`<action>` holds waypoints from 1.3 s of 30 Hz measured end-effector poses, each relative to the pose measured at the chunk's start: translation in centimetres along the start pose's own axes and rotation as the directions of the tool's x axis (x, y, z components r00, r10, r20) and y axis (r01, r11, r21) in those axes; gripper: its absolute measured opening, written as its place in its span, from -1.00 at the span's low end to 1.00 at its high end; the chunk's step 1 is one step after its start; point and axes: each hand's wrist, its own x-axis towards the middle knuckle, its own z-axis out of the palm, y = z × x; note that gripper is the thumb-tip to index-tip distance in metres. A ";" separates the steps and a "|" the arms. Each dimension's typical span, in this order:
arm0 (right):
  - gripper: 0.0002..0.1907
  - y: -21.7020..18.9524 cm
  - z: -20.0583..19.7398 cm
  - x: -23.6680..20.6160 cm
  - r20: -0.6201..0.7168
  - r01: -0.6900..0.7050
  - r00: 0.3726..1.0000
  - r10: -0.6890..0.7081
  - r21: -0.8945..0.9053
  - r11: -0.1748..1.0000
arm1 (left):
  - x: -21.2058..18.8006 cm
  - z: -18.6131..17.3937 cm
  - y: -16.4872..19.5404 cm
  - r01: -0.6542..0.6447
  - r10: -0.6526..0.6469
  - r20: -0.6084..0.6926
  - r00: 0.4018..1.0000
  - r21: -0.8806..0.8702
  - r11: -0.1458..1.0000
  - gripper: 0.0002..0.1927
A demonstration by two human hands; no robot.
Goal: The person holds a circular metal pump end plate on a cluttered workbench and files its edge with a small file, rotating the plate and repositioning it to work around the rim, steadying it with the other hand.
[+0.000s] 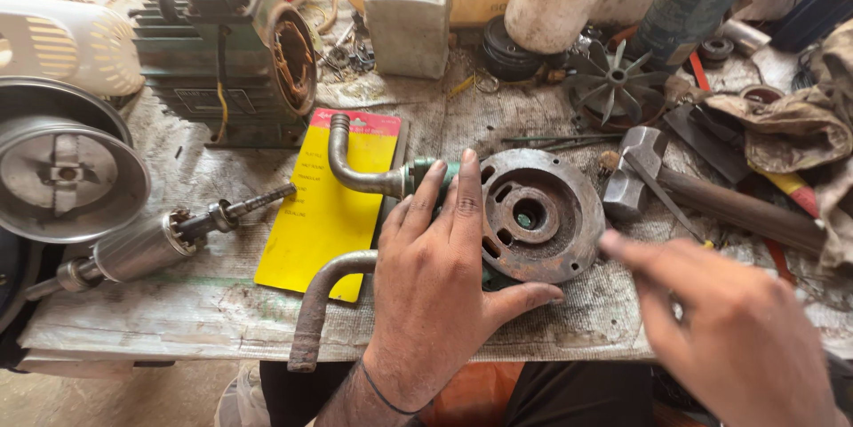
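**Left hand on pump body, right hand blurred at the flange edge**

Your left hand (431,276) lies flat over the green pump body (426,176), fingers spread and only loosely curled, thumb stretched out under the rusty round flange (542,214). It presses down more than it grips; nothing is closed inside the palm.

Your right hand (720,329) sits low right, blurred. Fingers extend toward the flange's right edge, partly open. You cannot tell whether they pinch anything small.

The pump rests at the bench's front middle, flange face tilted up toward you, centre bore and slots showing. 2 bent pipes (342,160) leave its left side: 1 curves up over the yellow card (330,209), the other runs down past the bench edge.

Around it:
- hammer (635,169) just right of the flange, wooden handle running right
- rotor with shaft (155,245) lying left of the card
- green motor housing (227,45) at the back left
- grey fan wheel (613,80) behind the hammer
- round metal cover (62,169) far left
- dirty rags (791,129) at the right
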 end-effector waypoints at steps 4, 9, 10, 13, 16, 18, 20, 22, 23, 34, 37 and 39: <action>-0.64 0.3 0.3 0.0 -0.177 0.271 0.951 -0.253 0.086 0.959 | -0.1 -0.1 0.1 -0.001 0.001 0.009 1.000 0.005 1.000 0.31; -0.62 0.2 0.4 -0.3 -0.093 0.217 0.974 -0.206 0.121 0.969 | -0.2 0.2 0.0 0.016 -0.016 0.026 1.000 -0.005 1.000 0.33; -0.63 0.1 0.4 -0.3 -0.091 0.270 0.962 -0.256 0.198 0.942 | -0.2 0.2 0.0 0.010 -0.010 0.020 1.000 0.001 1.000 0.32; -0.59 -0.4 0.3 -0.4 -0.095 0.012 0.995 -0.022 -0.106 0.994 | -0.2 0.3 -0.2 -0.009 0.009 -0.001 1.000 0.006 1.000 0.31; -0.61 -0.7 0.1 -0.2 -0.087 0.267 0.963 -0.255 0.195 0.944 | -0.1 0.3 -0.2 -0.001 0.001 0.006 1.000 -0.002 1.000 0.31; -0.61 -0.9 0.0 -0.1 -0.126 0.159 0.980 -0.157 0.013 0.987 | -0.1 0.3 -0.2 0.002 -0.001 0.016 1.000 -0.006 1.000 0.32; -0.61 -1.0 -0.1 -0.1 -0.127 0.138 0.982 -0.138 -0.007 0.990 | -0.1 0.3 -0.1 -0.003 0.003 0.005 1.000 -0.009 1.000 0.31; -0.62 -1.0 -0.1 -0.2 -0.074 0.207 0.977 -0.198 0.140 0.968 | 0.0 0.3 -0.1 -0.004 0.004 0.003 1.000 -0.007 1.000 0.31; -0.60 -1.0 -0.1 -0.2 -0.084 0.171 0.983 -0.165 0.077 0.982 | 0.0 0.3 -0.1 0.001 -0.001 0.009 1.000 -0.006 1.000 0.32; -0.67 -0.1 -0.3 0.2 -0.114 0.231 0.968 -0.222 0.073 0.970 | -0.1 0.5 -0.4 -0.002 0.002 0.008 1.000 -0.005 1.000 0.32; -0.66 0.3 -0.4 0.2 -0.116 0.156 0.982 -0.148 0.057 0.986 | -0.1 0.6 -0.4 -0.003 0.003 0.010 1.000 -0.002 1.000 0.31; -0.68 0.3 -0.4 0.1 -0.129 0.246 0.963 -0.236 0.071 0.967 | 0.0 0.6 -0.3 -0.004 0.004 0.011 1.000 0.003 1.000 0.30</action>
